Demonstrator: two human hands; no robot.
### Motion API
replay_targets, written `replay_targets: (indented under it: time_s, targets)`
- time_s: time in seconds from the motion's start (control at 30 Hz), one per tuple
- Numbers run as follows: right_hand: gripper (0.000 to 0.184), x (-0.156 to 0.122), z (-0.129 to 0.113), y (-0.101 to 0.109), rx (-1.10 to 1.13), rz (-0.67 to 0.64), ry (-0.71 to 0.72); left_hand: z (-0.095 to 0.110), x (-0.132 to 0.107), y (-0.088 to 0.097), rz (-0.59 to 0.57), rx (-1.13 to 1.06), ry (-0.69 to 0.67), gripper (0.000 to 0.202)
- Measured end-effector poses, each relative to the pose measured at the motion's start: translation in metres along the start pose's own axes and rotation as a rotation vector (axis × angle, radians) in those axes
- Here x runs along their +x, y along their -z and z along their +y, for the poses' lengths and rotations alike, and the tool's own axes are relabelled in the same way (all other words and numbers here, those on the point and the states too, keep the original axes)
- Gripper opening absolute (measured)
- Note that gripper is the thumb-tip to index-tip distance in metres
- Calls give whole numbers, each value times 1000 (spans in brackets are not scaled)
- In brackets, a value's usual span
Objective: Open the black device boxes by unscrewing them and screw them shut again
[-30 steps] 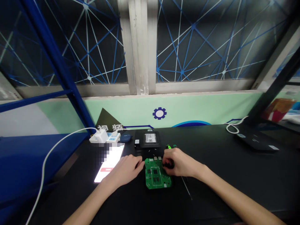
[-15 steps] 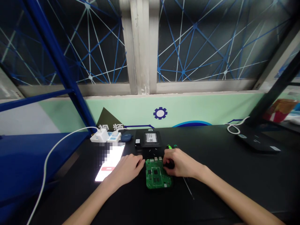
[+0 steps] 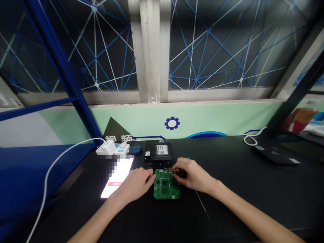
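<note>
A green circuit board [image 3: 167, 189] lies nearly flat on the black table between my two hands. Dark chips dot its face, and small connectors line its far edge. My left hand [image 3: 139, 182] is closed on the board's left edge, thumb and forefinger together there. At the far right corner, the curled fingers and thumb of my right hand [image 3: 191, 173] grip the board near the connectors. Beneath and beside that hand, a thin metal shaft [image 3: 202, 204] points toward me; its other end is hidden by the hand.
Behind the board sits a black device casing [image 3: 152, 145] with a white label. A lit phone [image 3: 117, 177] lies left, near a white power strip [image 3: 121, 149] and a small dark blue case [image 3: 135, 150]. A flat black device [image 3: 275, 156] and white cable [image 3: 249, 140] lie right.
My right hand's fingers have shifted left over the board's far right corner. The board sits slightly farther left and away from me. A bright green tool end beside my right hand is now mostly hidden.
</note>
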State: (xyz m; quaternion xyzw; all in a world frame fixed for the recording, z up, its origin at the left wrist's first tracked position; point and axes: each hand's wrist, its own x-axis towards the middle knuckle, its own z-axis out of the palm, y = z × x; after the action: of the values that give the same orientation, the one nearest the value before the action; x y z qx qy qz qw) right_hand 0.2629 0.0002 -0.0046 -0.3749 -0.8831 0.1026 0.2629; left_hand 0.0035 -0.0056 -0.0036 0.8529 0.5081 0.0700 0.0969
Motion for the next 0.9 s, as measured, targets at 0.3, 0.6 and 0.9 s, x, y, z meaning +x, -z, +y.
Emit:
replay_targets:
  time_s: [0.3,0.6,0.9]
  targets:
    - [55,28,12,15,1,147,-8,3,-3,6,-18,-2,-6,42]
    - [98,85,32,9,-51,-134,-34,0,-4,5,-9,-25,-39,42]
    - [90,97,38,12,16,-182,-25,-1,-3,6,-16,-10,-46,40]
